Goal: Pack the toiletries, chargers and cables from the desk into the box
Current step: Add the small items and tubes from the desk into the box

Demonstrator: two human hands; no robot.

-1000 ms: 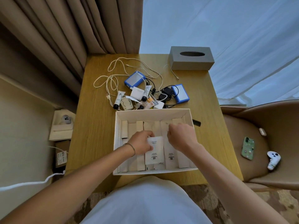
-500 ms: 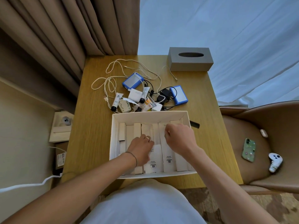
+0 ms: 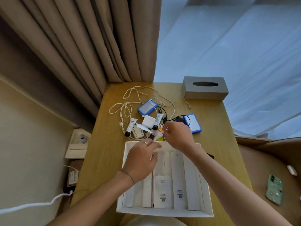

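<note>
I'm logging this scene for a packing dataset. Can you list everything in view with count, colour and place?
box: 1, white, near desk edge
sachets: several, white, inside box
power banks: 2, blue-edged, desk middle
cables: several, white and black, tangled behind box
tubes: 2, white with black caps, in pile
tissue box: 1, grey, far right corner
phone: 1, green case, on chair
left hand: over box's far edge
right hand: pinching something small in pile
</note>
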